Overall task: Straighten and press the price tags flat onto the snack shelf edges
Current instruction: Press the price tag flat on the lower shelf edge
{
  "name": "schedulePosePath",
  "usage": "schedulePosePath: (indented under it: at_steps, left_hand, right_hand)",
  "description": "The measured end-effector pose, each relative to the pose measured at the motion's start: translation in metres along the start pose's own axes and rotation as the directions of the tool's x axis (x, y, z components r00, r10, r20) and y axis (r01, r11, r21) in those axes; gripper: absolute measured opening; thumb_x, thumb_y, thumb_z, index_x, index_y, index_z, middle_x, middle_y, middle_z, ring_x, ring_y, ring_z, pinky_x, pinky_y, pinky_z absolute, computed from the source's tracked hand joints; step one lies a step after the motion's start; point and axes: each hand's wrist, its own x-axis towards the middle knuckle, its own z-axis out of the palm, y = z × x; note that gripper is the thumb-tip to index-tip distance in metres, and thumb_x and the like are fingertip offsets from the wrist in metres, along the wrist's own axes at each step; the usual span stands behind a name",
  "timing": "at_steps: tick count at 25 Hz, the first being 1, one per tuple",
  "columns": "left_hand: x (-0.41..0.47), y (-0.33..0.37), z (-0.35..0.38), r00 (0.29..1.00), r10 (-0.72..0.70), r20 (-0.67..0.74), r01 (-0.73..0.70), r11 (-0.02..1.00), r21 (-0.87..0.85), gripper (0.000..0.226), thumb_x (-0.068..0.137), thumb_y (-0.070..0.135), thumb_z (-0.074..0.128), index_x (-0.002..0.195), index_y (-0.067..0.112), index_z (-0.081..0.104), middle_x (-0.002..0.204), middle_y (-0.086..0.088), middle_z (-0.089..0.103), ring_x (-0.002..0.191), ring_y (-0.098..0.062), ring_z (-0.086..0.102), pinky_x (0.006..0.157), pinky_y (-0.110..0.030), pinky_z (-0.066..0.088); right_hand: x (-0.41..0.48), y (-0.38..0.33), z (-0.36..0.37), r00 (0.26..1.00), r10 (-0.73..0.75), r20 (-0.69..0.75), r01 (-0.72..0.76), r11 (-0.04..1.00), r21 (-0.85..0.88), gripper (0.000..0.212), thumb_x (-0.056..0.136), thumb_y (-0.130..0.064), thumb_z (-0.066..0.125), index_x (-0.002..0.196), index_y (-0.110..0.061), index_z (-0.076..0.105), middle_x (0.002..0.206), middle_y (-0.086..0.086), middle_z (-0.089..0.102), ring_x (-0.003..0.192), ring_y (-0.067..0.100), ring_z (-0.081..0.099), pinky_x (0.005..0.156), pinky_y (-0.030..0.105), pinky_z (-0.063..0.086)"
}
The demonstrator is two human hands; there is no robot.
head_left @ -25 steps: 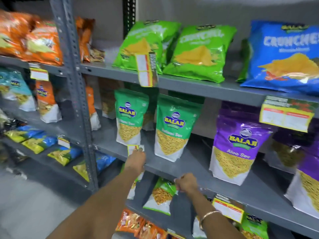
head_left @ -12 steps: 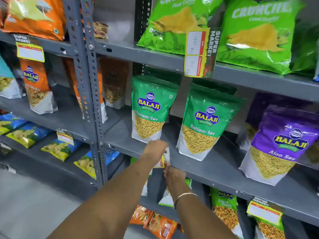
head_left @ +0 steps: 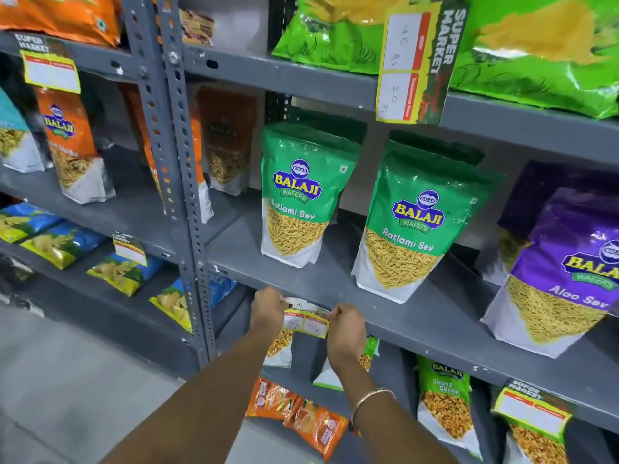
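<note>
A small yellow-bordered price tag (head_left: pixel 306 321) lies level against the front edge of the grey middle shelf (head_left: pixel 402 326). My left hand (head_left: pixel 268 309) pinches its left end and my right hand (head_left: pixel 345 329) pinches its right end. Above it, a larger price tag (head_left: pixel 418 65) hangs turned on its side from the upper shelf edge. Three other tags sit on shelf edges: one at the top left (head_left: pixel 50 67), one at the lower left (head_left: pixel 129 249), one at the bottom right (head_left: pixel 532 408).
Two green Ratlami Sev bags (head_left: pixel 301 195) (head_left: pixel 415 222) stand on the middle shelf, a purple Aloo Sev bag (head_left: pixel 569 269) to their right. A perforated grey upright post (head_left: pixel 174 162) divides the shelf bays. Orange packets (head_left: pixel 301 416) lie on the low shelf under my arms.
The view has closed in on the shelf. The tag has gone from upright to level along the shelf edge, and both hands now hold its ends.
</note>
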Motion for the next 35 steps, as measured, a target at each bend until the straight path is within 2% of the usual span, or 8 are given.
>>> schedulePosePath:
  at_steps: [7, 10, 12, 18, 22, 26, 30, 35]
  left_hand:
    - [0.013, 0.002, 0.004, 1.000, 0.007, 0.014, -0.005, 0.993, -0.119, 0.030, 0.092, 0.008, 0.057, 0.089, -0.021, 0.063, 0.099, -0.039, 0.066, 0.099, -0.043, 0.065, 0.076, -0.043, 0.052]
    - [0.016, 0.000, 0.002, 1.000, -0.013, 0.004, 0.013, 0.990, -0.137, 0.038, 0.089, 0.011, 0.064, 0.066, -0.018, 0.057, 0.054, -0.018, 0.052, 0.110, -0.022, 0.043, 0.063, -0.033, 0.044]
    - [0.014, 0.000, 0.001, 1.000, -0.019, -0.008, 0.018, 0.993, -0.114, 0.050, 0.086, 0.016, 0.068, 0.048, -0.005, 0.042, 0.046, -0.004, 0.031, 0.065, -0.018, 0.036, 0.059, -0.029, 0.034]
    - [0.008, 0.006, -0.009, 1.000, 0.007, -0.006, -0.007, 0.997, -0.082, 0.050, 0.082, 0.025, 0.074, 0.078, -0.023, 0.063, 0.056, -0.035, 0.045, 0.052, -0.039, 0.045, 0.056, -0.037, 0.034]
    - [0.014, 0.007, -0.009, 1.000, 0.000, 0.000, 0.000, 1.000, 0.028, 0.061, 0.083, 0.030, 0.074, 0.044, 0.002, 0.036, 0.050, -0.019, 0.041, 0.058, -0.044, 0.046, 0.057, -0.030, 0.033]
    - [0.009, 0.014, -0.015, 0.999, 0.013, 0.040, -0.020, 0.980, 0.198, 0.049, 0.086, 0.035, 0.067, 0.054, 0.007, 0.043, 0.075, -0.018, 0.061, 0.084, -0.036, 0.064, 0.069, -0.038, 0.051]
    - [-0.004, 0.033, -0.038, 0.998, 0.069, 0.011, -0.069, 0.958, 0.277, 0.034, 0.089, 0.030, 0.062, 0.103, -0.001, 0.065, 0.114, -0.018, 0.068, 0.108, -0.032, 0.064, 0.087, -0.037, 0.053]
    - [-0.028, 0.104, -0.118, 0.858, 0.325, -0.398, -0.267, 0.944, 0.193, 0.037, 0.098, 0.033, 0.047, 0.114, 0.002, 0.058, 0.119, -0.016, 0.058, 0.113, -0.031, 0.054, 0.089, -0.041, 0.050]
  right_hand:
    - [0.008, 0.002, 0.002, 0.998, -0.059, 0.002, 0.059, 0.982, -0.182, 0.022, 0.095, -0.015, 0.047, 0.104, -0.006, 0.065, 0.107, 0.014, 0.068, 0.099, 0.034, 0.065, 0.079, 0.036, 0.053]
    - [0.011, -0.003, -0.007, 0.993, -0.091, 0.080, 0.113, 0.939, -0.326, 0.025, 0.095, -0.022, 0.050, 0.111, -0.007, 0.062, 0.115, 0.014, 0.066, 0.108, 0.034, 0.063, 0.085, 0.036, 0.052]
    - [0.014, -0.008, -0.015, 0.984, -0.100, 0.145, 0.148, 0.917, -0.370, 0.034, 0.092, -0.033, 0.055, 0.111, -0.006, 0.061, 0.117, 0.015, 0.066, 0.111, 0.035, 0.061, 0.087, 0.036, 0.051]
    - [0.026, -0.023, -0.026, 0.954, -0.137, 0.266, 0.255, 0.836, -0.485, 0.044, 0.090, -0.042, 0.056, 0.111, -0.004, 0.062, 0.118, 0.016, 0.066, 0.112, 0.035, 0.061, 0.090, 0.038, 0.051]
    - [0.028, -0.016, -0.032, 0.942, -0.124, 0.311, 0.278, 0.806, -0.522, 0.040, 0.091, -0.035, 0.057, 0.113, -0.001, 0.061, 0.120, 0.019, 0.064, 0.113, 0.037, 0.060, 0.091, 0.039, 0.049]
    - [0.029, -0.019, -0.034, 0.936, -0.117, 0.331, 0.288, 0.796, -0.532, 0.039, 0.092, -0.033, 0.057, 0.115, -0.002, 0.060, 0.121, 0.018, 0.064, 0.114, 0.036, 0.060, 0.092, 0.039, 0.049]
    - [0.023, -0.030, -0.056, 0.956, -0.077, 0.283, 0.188, 0.902, -0.389, 0.037, 0.085, -0.040, 0.063, 0.095, -0.005, 0.065, 0.105, 0.014, 0.068, 0.099, 0.032, 0.065, 0.078, 0.033, 0.049]
    - [0.035, -0.094, -0.130, 0.989, -0.119, -0.093, 0.148, 0.876, 0.460, 0.020, 0.085, -0.011, 0.065, 0.072, 0.003, 0.070, 0.071, 0.019, 0.067, 0.062, 0.019, 0.057, 0.063, 0.024, 0.048]
